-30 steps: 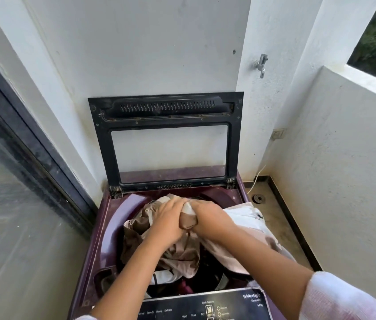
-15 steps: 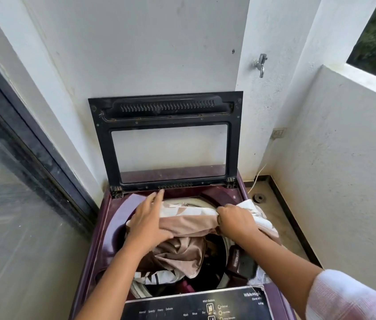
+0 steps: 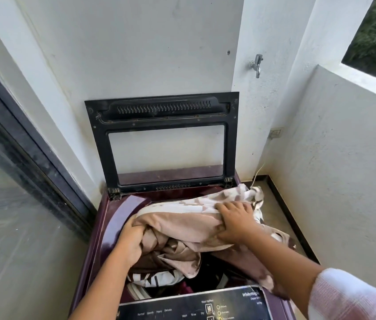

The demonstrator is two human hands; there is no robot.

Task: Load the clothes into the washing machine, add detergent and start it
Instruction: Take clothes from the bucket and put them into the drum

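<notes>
Maroon top-loading washing machine (image 3: 113, 218) stands in a narrow balcony corner. Its back is to the rear wall and its left side is close to a dark-framed glass door (image 3: 9, 204). Lid (image 3: 161, 109) is raised upright, hinged at the back edge and leaning towards the wall, so the tub mouth is fully open from above.

Beige and white patterned cloth (image 3: 182, 225) is stretched across the tub mouth from the left rim to the back right corner. One end spills over the right edge of the machine and the bulk sags into the tub. More fabric lies deeper inside, in shadow.

Left hand (image 3: 131, 243) is at the left rim, fingers curled tight into a bunched fold. Right hand (image 3: 235, 220) is near the right rim and grips the cloth with fingers over the top and thumb underneath.

Control panel (image 3: 194, 306) runs along the front edge, below both forearms.

On the right a strip of floor (image 3: 272, 204) lies between the machine and a low white parapet wall (image 3: 344, 169). A tap (image 3: 256, 65) is set high on the corner pillar, with a wall socket (image 3: 276, 133) lower down and a thin white cable (image 3: 257, 174) trailing beneath it.
</notes>
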